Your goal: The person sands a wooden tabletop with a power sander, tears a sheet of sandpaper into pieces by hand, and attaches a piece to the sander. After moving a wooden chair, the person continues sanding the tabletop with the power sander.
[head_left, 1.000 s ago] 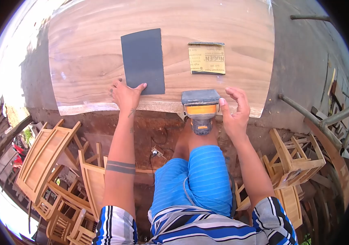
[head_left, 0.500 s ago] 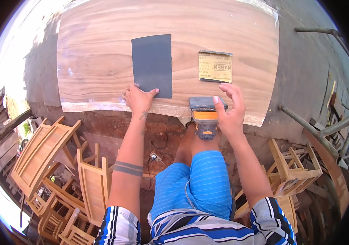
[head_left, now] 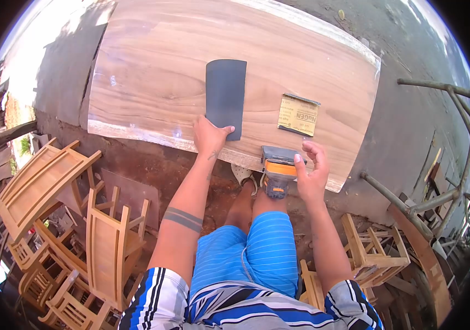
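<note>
My left hand [head_left: 212, 136] grips the lower left edge of a dark grey sheet of sandpaper [head_left: 226, 99], thumb lying on top. The sheet bows slightly along its length over the wooden board [head_left: 152, 82]. A folded piece of sandpaper [head_left: 296, 115] lies to its right, yellowish printed backing up with "NuGEN" on it and dark edges turned over. At the board's near edge sits an orange and black power sander [head_left: 280, 171]. Beside it is my right hand [head_left: 313, 173], fingers apart and slightly curled, holding nothing.
Wooden chairs [head_left: 48, 176] are piled at the left, and another wooden frame [head_left: 375, 253] stands at the lower right. A metal pipe frame [head_left: 433, 203] rises on the right. My feet and legs are under the board's near edge.
The view has turned and shifted, so the board appears tilted. The dark sandpaper sheet looks narrower and more bowed under my left hand. My right hand remains beside the sander.
</note>
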Demonstrator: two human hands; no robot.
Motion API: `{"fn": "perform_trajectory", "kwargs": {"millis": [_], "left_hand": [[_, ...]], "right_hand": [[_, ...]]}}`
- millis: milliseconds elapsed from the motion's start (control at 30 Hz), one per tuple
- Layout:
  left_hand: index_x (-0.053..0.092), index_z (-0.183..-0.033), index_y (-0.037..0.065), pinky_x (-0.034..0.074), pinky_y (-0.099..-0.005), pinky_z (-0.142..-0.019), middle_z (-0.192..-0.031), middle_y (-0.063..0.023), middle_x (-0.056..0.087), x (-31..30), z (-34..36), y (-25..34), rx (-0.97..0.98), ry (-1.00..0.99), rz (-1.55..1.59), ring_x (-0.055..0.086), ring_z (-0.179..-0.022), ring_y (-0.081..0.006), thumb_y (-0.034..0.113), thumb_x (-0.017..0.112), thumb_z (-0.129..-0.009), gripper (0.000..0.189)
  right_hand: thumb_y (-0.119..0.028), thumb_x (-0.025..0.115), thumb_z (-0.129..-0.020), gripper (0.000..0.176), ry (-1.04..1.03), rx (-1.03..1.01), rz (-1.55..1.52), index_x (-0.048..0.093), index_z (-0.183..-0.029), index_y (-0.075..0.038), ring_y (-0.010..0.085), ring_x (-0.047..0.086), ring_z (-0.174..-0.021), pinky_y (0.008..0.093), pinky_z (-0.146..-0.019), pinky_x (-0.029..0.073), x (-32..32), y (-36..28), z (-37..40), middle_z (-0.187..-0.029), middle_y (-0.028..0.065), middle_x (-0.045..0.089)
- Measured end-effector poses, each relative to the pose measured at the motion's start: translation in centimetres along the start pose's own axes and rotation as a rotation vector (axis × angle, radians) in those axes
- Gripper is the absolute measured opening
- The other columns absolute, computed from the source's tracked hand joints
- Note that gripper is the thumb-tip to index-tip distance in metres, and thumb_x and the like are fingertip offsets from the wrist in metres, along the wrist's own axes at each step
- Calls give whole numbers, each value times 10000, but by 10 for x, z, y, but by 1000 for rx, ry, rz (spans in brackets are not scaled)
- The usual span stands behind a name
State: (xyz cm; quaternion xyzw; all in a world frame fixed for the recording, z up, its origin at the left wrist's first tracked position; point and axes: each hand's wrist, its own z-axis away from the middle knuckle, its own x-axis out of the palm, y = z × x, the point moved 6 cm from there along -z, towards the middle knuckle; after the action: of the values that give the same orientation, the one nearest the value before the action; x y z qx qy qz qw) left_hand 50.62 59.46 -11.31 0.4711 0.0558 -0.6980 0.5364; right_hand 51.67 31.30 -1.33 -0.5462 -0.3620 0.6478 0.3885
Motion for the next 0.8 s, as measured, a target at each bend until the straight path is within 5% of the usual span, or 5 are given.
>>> {"fn": "perform_trajectory", "kwargs": {"millis": [200, 400, 500, 600, 800], "left_hand": [[511, -1126, 3, 455, -411, -903, -1159, -225, 556, -47, 68, 31, 215, -219, 348, 548, -1093, -372, 164, 842, -600, 642], [454, -1275, 22, 440, -361, -942, -1207, -187, 543, -142, 152, 98, 631, -285, -68, 536, -1134, -280, 127, 857, -564, 824], [397, -1345, 7, 427, -356, -962, -1259, -164, 521, -206, 159, 95, 699, 194, 343, 516, -1166, -247, 212, 870, -617, 892], [290, -1422, 2, 450, -363, -954, -1285, -144, 525, -205, 144, 70, 460, -290, 1119, 542, -1141, -239, 340, 843, -686, 980], [591, -1128, -15, 477, -302, -888, -1088, -74, 651, -211, 166, 83, 424, -377, 1319, 600, -997, -153, 105, 660, -885, 279]], "right_hand": [[-144, 662, -837, 341, -42, -12, -120, 576, -1139, -12, 223, 554, -1060, 360, -912, 439, -12, -45, -23, -1132, 121, 566], [-291, 648, -891, 385, -388, 51, -129, 605, -1108, 25, 173, 614, -898, 306, -817, 478, -32, -145, -65, -968, 106, 657], [-334, 634, -913, 390, -444, 181, -375, 655, -987, 48, 102, 608, -764, 255, -733, 485, -45, -159, -72, -843, 68, 681], [-340, 641, -909, 384, -319, 149, -588, 661, -991, 34, 100, 601, -784, 261, -744, 481, -49, -163, -60, -865, 64, 677], [-412, 584, -927, 533, -139, 88, -482, 559, -1192, 51, 170, 559, -1046, 305, -931, 424, -44, -175, -21, -1123, 111, 622]]}}
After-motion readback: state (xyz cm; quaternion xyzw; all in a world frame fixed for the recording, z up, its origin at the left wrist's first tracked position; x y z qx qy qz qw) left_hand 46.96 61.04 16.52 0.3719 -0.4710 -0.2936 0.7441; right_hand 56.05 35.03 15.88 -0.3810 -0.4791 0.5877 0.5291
